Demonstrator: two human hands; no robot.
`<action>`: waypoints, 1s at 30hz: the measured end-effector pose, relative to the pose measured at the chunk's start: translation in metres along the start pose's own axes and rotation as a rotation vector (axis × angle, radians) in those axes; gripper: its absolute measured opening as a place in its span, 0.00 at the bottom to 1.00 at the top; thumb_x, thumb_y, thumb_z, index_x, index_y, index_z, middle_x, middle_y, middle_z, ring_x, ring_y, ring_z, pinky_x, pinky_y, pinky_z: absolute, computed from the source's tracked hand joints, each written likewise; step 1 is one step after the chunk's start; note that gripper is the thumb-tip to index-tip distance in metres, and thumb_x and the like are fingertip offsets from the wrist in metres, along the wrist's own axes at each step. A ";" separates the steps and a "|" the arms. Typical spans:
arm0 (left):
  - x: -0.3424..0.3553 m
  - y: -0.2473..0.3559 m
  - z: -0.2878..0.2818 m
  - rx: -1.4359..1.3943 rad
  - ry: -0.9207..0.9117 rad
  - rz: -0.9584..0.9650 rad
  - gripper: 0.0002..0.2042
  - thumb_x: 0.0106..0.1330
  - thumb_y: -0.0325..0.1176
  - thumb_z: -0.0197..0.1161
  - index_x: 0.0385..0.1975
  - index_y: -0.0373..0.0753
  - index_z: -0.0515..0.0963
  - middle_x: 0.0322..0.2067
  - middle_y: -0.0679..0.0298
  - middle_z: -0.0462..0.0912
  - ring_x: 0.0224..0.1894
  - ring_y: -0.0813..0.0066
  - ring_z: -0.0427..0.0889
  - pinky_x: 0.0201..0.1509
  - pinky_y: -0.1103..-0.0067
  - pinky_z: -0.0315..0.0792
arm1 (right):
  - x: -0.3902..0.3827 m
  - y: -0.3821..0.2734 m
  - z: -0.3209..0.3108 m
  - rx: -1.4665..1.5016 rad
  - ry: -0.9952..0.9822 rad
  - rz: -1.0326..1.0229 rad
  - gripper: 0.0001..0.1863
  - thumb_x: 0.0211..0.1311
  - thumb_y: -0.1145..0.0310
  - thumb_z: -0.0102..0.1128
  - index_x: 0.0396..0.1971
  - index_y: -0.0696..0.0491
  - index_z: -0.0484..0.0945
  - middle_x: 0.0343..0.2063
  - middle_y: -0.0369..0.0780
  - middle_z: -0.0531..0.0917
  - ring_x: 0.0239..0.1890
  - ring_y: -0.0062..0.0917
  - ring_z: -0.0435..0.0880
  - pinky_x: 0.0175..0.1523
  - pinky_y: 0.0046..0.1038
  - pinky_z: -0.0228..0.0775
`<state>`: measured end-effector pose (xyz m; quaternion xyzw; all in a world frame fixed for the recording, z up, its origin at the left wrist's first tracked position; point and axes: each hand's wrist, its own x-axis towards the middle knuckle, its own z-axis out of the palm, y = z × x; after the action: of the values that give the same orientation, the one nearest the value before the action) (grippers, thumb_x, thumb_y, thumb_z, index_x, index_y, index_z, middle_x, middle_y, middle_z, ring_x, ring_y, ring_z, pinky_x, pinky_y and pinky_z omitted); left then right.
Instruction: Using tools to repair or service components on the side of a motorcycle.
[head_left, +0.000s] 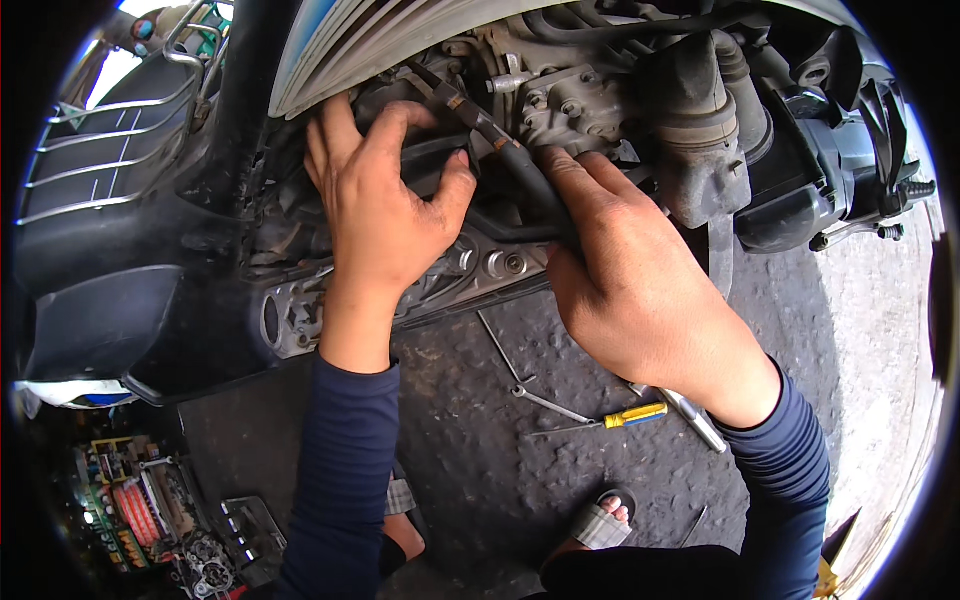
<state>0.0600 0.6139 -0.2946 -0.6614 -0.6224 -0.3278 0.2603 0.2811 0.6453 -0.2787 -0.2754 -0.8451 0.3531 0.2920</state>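
Black hose (519, 168) with worn orange-brown bands is located at upper centre of the frame, long axis diagonal, upper end pointing to upper left, lower end to lower right. Right hand (645, 285) is closed around the lower end. Left hand (385, 205) is left of the hose, thumb and index finger wide apart, other fingertips hidden. Whether the hose bears print cannot be told.
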 end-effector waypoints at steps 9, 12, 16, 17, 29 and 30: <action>0.007 0.000 -0.018 0.010 -0.137 -0.033 0.17 0.50 0.37 0.75 0.38 0.38 0.80 0.56 0.45 0.74 0.56 0.40 0.72 0.61 0.54 0.66 | -0.004 0.000 0.004 -0.137 0.054 -0.053 0.32 0.56 0.84 0.56 0.64 0.70 0.65 0.45 0.58 0.75 0.48 0.56 0.79 0.52 0.44 0.73; -0.007 -0.009 -0.012 -0.025 -0.047 0.017 0.20 0.51 0.37 0.75 0.43 0.37 0.82 0.61 0.41 0.72 0.57 0.37 0.71 0.63 0.53 0.65 | -0.010 -0.006 0.003 -0.135 0.018 -0.004 0.32 0.55 0.84 0.55 0.63 0.71 0.66 0.44 0.58 0.76 0.46 0.56 0.80 0.50 0.44 0.74; -0.007 -0.030 -0.016 0.035 -0.043 0.097 0.21 0.52 0.38 0.75 0.45 0.37 0.82 0.63 0.39 0.71 0.58 0.37 0.71 0.65 0.53 0.63 | -0.006 -0.016 0.005 -0.063 -0.066 -0.005 0.32 0.53 0.85 0.55 0.62 0.71 0.69 0.43 0.59 0.78 0.44 0.57 0.81 0.47 0.43 0.75; -0.006 -0.028 -0.015 0.015 -0.041 0.096 0.20 0.52 0.38 0.74 0.44 0.37 0.82 0.62 0.40 0.72 0.58 0.38 0.72 0.64 0.54 0.63 | -0.003 -0.017 0.004 -0.033 -0.050 0.011 0.33 0.53 0.85 0.55 0.64 0.70 0.68 0.42 0.59 0.79 0.43 0.56 0.82 0.46 0.43 0.75; -0.042 -0.028 -0.021 0.057 -0.112 0.036 0.35 0.55 0.35 0.72 0.66 0.39 0.70 0.72 0.42 0.63 0.74 0.38 0.60 0.75 0.46 0.53 | 0.010 -0.016 0.016 -0.180 0.041 -0.089 0.11 0.51 0.82 0.56 0.36 0.67 0.70 0.33 0.59 0.77 0.36 0.58 0.81 0.43 0.50 0.75; -0.042 -0.028 -0.021 0.059 -0.113 0.031 0.35 0.55 0.35 0.72 0.66 0.39 0.70 0.72 0.42 0.63 0.74 0.38 0.60 0.75 0.46 0.53 | 0.010 -0.017 0.019 -0.179 0.036 -0.090 0.11 0.51 0.82 0.56 0.36 0.67 0.70 0.33 0.59 0.77 0.36 0.58 0.81 0.43 0.50 0.75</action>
<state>0.0294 0.5738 -0.3144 -0.6804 -0.6352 -0.2672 0.2493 0.2567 0.6334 -0.2743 -0.2682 -0.8794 0.2579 0.2969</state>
